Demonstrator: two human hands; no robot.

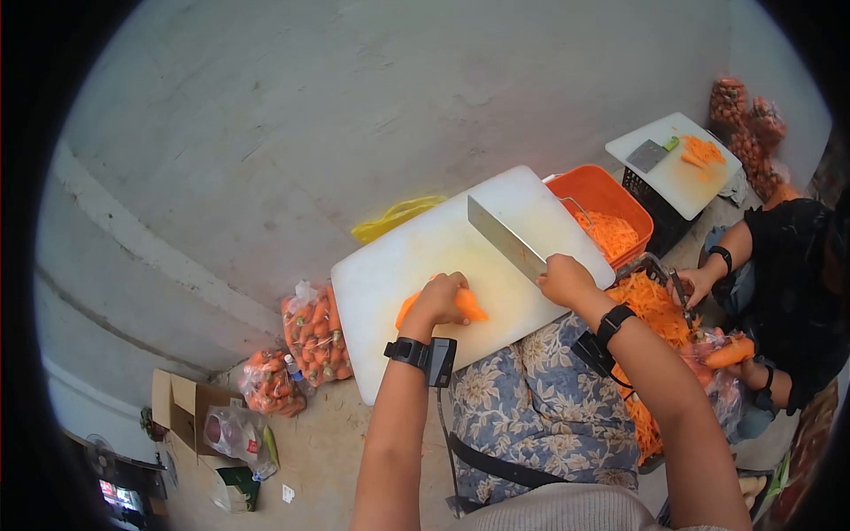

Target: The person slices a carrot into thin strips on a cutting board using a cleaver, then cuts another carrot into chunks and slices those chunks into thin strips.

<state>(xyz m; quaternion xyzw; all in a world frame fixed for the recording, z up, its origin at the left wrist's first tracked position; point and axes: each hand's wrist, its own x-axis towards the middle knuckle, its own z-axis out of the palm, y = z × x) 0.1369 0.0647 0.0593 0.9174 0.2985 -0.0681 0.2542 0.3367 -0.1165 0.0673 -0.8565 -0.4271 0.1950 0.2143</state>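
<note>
A large white cutting board (416, 257) rests across my lap. My left hand (440, 299) presses a peeled carrot (467, 305) flat on the board. My right hand (565, 279) grips the handle of a broad cleaver (505, 239), whose blade is raised above the board and points up and to the left, apart from the carrot. Black bands sit on both my wrists.
An orange basket (600, 193) of shredded carrot stands beyond the board. A second board (677, 173) with a cleaver and carrot pieces lies on a black crate. At right another person peels a carrot (731, 352). Bags of carrots (314, 336) and a cardboard box (181, 403) sit on the floor.
</note>
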